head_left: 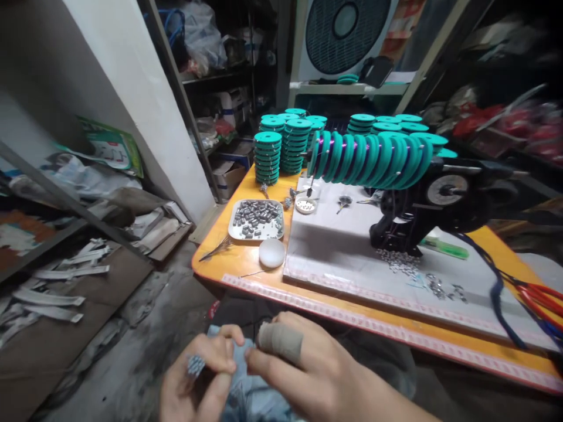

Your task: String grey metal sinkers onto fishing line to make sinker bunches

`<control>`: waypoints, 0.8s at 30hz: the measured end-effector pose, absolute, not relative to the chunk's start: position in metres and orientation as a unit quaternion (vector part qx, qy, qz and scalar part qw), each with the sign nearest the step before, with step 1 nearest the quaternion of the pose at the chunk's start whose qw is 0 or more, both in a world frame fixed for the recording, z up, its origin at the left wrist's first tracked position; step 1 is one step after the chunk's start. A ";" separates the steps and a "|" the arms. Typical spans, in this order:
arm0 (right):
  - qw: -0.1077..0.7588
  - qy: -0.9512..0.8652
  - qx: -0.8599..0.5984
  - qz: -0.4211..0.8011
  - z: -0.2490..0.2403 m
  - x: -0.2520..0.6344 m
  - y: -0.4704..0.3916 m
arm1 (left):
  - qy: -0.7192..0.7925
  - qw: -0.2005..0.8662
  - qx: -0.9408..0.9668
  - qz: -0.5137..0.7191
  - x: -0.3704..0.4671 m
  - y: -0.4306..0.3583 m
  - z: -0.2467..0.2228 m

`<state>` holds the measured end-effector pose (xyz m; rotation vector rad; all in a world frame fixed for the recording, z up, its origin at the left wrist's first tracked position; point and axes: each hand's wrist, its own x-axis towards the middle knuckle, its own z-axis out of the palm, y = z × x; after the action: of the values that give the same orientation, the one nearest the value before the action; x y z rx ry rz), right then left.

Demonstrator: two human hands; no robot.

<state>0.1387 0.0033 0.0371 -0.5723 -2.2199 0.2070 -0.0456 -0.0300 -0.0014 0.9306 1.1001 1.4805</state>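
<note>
My left hand (200,381) is closed over my lap at the table's front edge. A small bundle with clustered grey-blue tips (196,366) sticks out between its fingers. Its thumb and forefinger are pinched together, but anything between them is too small to see. Close beside it, my right hand (308,369) has its fingers bent and pressed together, pointing at the left fingertips. Grey tape (280,341) wraps one of its fingers. Whatever the right fingertips hold is hidden. Light blue cloth (253,387) lies beneath both hands.
On the orange table (211,261) are a tray of small metal cylinders (257,220), a round white lid (271,253) and stacked green spools (267,158). A black machine (404,205) carries a row of green spools (369,159). Loose metal bits (398,262) lie below it.
</note>
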 end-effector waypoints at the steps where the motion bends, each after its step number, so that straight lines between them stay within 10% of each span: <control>1: 0.417 -0.875 -0.231 0.087 0.036 0.140 0.003 | 0.451 0.532 0.380 0.608 -0.047 -0.028 0.000; 14: 0.485 -0.746 -0.384 0.245 0.040 0.152 0.001 | 0.155 0.774 0.208 0.578 -0.054 -0.016 0.005; 24: 0.492 -0.723 -0.402 0.270 0.032 0.155 0.004 | 0.210 0.593 0.298 0.718 -0.035 0.020 0.014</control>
<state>0.1554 0.0038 0.0320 -0.9761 -1.7548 0.6558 -0.0348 0.0195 0.0138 0.6936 0.4877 1.6695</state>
